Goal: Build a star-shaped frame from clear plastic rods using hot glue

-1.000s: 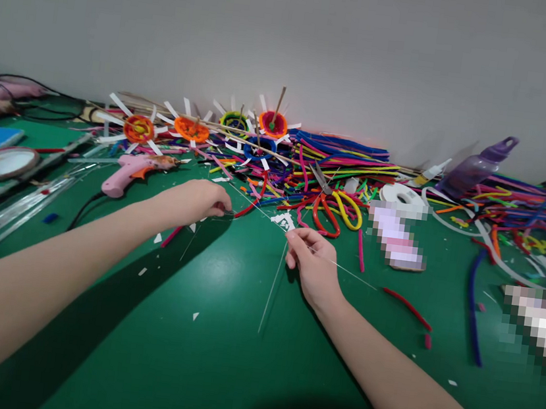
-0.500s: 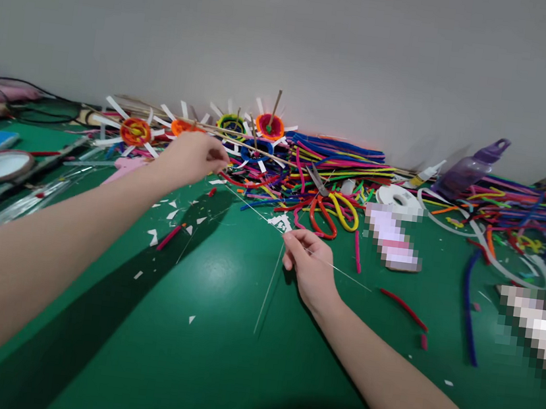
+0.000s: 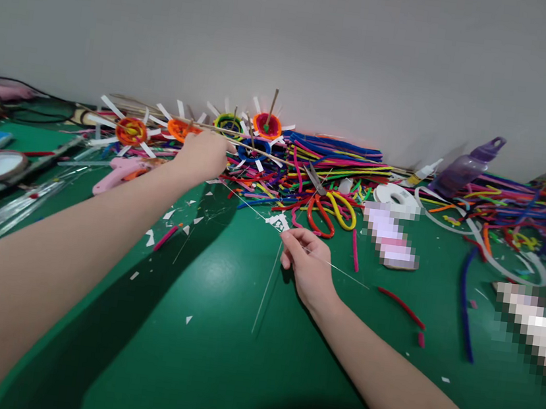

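Several thin, pale, straight strands (image 3: 349,275) extend from the pinched thumb and fingers of the right hand (image 3: 309,265), near a small heap of white paper scraps (image 3: 278,221) on the green tabletop (image 3: 213,363); strand material too fine to identify. Left hand (image 3: 205,156) appears beside the round orange craft piece with white spokes (image 3: 179,129), back to camera; its fingers are hidden, so opening and grip cannot be told. Farther back: metal scissors with red and yellow handles (image 3: 323,194), then multicoloured fuzzy stems (image 3: 338,157).
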